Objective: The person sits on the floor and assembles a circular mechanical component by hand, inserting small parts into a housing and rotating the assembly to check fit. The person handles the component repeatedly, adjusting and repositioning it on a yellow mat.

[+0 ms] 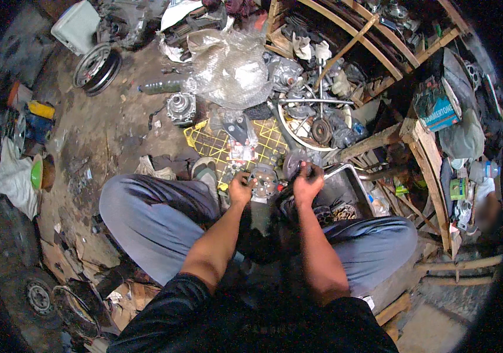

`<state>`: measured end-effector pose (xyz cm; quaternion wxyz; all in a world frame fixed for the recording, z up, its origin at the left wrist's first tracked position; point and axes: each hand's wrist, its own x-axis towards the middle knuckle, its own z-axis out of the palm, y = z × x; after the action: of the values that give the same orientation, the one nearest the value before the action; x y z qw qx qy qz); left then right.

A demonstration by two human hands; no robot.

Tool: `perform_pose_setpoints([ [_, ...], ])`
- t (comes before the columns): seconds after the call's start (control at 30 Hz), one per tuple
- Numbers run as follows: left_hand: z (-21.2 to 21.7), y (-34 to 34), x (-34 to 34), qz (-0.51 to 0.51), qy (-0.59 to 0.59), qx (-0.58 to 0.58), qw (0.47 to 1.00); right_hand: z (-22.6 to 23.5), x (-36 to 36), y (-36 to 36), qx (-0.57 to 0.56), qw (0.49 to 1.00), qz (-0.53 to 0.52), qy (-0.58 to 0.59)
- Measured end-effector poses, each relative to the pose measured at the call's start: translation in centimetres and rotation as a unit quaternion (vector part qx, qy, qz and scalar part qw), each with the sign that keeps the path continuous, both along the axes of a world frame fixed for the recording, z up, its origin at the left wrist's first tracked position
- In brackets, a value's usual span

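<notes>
left hand (241,189) | fingers clamped on round metal part (262,181), flat face up | right hand (307,183) fingers closed on dark tool (305,169)

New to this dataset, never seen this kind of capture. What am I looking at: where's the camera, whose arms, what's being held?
There is no machine here. One wide fisheye camera is worn on a person's head and looks down, so the edges bend. The two bare forearms rising from the lower edge are the wearer's own; the person sits on a dirt floor with grey-trousered knees spread.

The left hand steadies a round metal part. The right hand is closed around a dark piece I cannot identify.

Beyond lie a yellow grid crate, crumpled clear plastic, a plastic bottle, a wheel rim and wooden shelves of metal scrap.
</notes>
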<state>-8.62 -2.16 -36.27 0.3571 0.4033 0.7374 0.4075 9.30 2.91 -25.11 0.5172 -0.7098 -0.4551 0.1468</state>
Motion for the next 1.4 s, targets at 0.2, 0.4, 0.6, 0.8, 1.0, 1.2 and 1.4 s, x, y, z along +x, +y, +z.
perform_pose_setpoints([
  [0.2,0.3,-0.1,0.0,0.008,-0.001,-0.008,1.0,-1.8,0.2,-0.1,-0.08,0.995,0.011,0.066],
  [0.4,0.1,0.5,-0.1,0.039,-0.041,0.009,0.998,-7.5,3.3,0.3,-0.254,0.769,0.103,0.578],
  [0.6,1.3,1.0,0.4,0.046,-0.018,-0.073,0.996,-4.2,1.9,-0.6,-0.234,0.653,0.146,0.705],
  [0.8,-0.4,0.4,-0.2,0.057,0.026,-0.016,0.998,0.2,0.9,-0.4,-0.194,0.644,0.185,0.717],
  [1.0,0.8,-0.8,0.0,-0.019,0.015,0.058,0.998,0.4,3.2,0.3,-0.145,0.708,0.036,0.69],
  [1.2,1.8,-0.6,0.4,-0.029,0.06,-0.026,0.997,-3.4,5.5,-0.4,-0.165,0.694,0.063,0.698],
  [1.4,4.5,2.7,-0.3,-0.002,0.0,-0.005,1.0,-7.7,5.9,1.2,-0.118,0.723,0.12,0.67],
])
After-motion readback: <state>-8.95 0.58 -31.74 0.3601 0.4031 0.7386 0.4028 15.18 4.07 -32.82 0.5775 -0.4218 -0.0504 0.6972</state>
